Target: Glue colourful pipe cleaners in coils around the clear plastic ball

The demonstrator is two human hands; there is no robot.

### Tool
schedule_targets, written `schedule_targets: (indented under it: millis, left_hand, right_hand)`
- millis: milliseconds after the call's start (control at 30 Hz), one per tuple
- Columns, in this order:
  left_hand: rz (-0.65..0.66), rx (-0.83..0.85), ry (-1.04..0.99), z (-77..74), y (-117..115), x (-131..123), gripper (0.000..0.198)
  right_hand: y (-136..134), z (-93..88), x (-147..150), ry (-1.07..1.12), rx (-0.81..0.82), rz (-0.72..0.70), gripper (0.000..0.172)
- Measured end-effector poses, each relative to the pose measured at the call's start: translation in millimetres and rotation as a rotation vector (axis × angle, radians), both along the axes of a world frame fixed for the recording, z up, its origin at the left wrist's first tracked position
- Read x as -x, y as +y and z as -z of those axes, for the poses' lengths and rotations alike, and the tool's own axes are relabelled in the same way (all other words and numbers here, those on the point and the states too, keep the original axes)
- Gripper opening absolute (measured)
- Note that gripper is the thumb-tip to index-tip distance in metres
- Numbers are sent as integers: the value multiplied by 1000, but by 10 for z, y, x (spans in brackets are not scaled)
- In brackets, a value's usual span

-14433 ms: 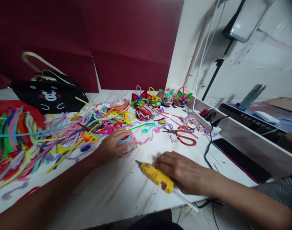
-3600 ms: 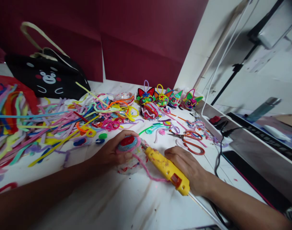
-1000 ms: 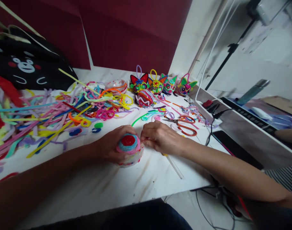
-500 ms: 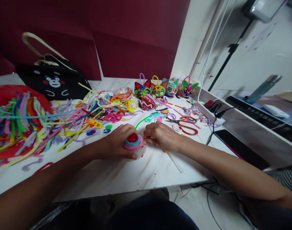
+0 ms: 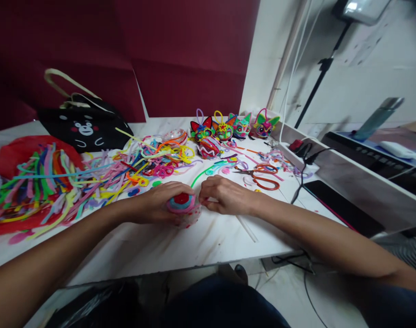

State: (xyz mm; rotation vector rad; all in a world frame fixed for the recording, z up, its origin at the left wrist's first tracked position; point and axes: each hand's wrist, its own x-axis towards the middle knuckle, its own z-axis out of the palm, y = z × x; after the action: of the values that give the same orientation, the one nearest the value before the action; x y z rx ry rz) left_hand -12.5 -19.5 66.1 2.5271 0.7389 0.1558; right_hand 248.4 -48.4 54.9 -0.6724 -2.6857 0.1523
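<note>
Hands: two. Left hand (image 5: pixel 160 202), near center frame, wrapped around one clear ball (image 5: pixel 189 219) flecked with red; on top of it, one disc (image 5: pixel 181 199) of red core, blue ring and pink rim. Right hand (image 5: pixel 225 196), just right of the ball, with fingers curled toward the thumb; impossible to tell whether anything is pinched there. Far side of the ball hidden by the left hand.

On the desk (image 5: pixel 201 241), upper center: four cat heads (image 5: pixel 223 132) in a row, three with visible hanging loops; in front, one striped ball (image 5: pixel 208 148); to the left, one clear cup (image 5: pixel 175 135), partly covered by strips. Right of center: one pair of scissors (image 5: pixel 262 175). Below the right wrist: one clear rod (image 5: pixel 247 228), upper end hidden by the arm. Farther right: one phone (image 5: pixel 342 207), screen dark.

Left side: fuzzy strips (image 5: pixel 102 177), too tangled to count, partly over one red sheet (image 5: pixel 15 157), cut off at the frame edge. Upper left: one black bag (image 5: pixel 83 130). Upper right: one bottle (image 5: pixel 378 118), tilted in view, and one lamp (image 5: pixel 367 10), cut off by the top edge.
</note>
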Motion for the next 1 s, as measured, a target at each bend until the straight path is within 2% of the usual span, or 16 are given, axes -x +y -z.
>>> schedule_targets:
  millis: [100, 200, 300, 467, 567, 800, 1000]
  left_hand:
    - [-9, 47, 37, -55, -49, 21, 58]
    - [-48, 7, 42, -31, -136, 18, 59]
    - [-122, -65, -15, 72, -216, 0, 57]
    - [-168, -166, -138, 291, -245, -33, 34]
    - [-186, -196, -169, 362, -247, -58, 29]
    - [-340, -227, -182, 411, -299, -118, 58]
    - [-381, -242, -203, 468, -292, -139, 69]
  right_hand:
    - [8, 4, 41, 1, -8, 2, 15]
    - [30, 14, 75, 0, -17, 19, 14]
    - [59, 30, 96, -3, -22, 39, 13]
    - [103, 49, 126, -19, -20, 59, 14]
    - [121, 48, 150, -27, -15, 62, 13]
    - [141, 17, 192, -33, 9, 80, 9]
    - [160, 3, 225, -31, 34, 95, 24]
